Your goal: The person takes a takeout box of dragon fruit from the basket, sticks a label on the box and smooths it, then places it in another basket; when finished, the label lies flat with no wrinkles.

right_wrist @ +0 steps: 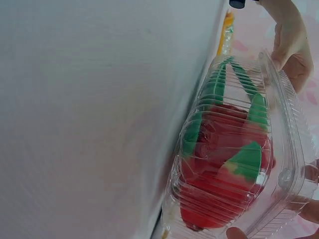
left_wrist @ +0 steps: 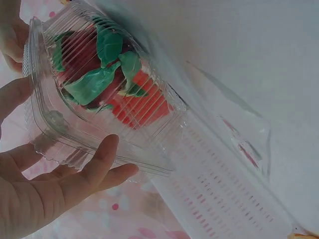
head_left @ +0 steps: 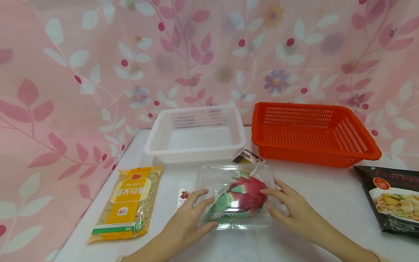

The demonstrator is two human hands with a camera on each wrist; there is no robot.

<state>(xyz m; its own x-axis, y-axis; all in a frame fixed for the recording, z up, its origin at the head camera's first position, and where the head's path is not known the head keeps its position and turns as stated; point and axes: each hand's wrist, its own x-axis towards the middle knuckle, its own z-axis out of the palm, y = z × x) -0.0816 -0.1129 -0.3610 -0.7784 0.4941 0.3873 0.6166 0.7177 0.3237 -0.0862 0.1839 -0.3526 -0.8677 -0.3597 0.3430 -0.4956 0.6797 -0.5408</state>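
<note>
A clear plastic clamshell box (head_left: 206,176) stands on the white table in front of me, its lid lying over the base. Inside it is a red dragon fruit (head_left: 247,194) with green leaf tips, seen through ribbed walls in both wrist views. My left hand (head_left: 186,218) holds the box's left side, fingers over the lid edge and thumb near the front corner. On the right side, my right hand (head_left: 294,209) holds the box, fingertips on the lid and thumb lower down. Some of the right hand's fingers lie outside the right wrist view.
Behind the box stand a white basket (head_left: 196,151) and a red basket (head_left: 304,154). A small dark packet (head_left: 247,156) lies between them and the box. A yellow noodle bag (head_left: 127,203) and a small fruit-printed packet (head_left: 183,196) lie left; a black food bag (head_left: 392,200) lies right.
</note>
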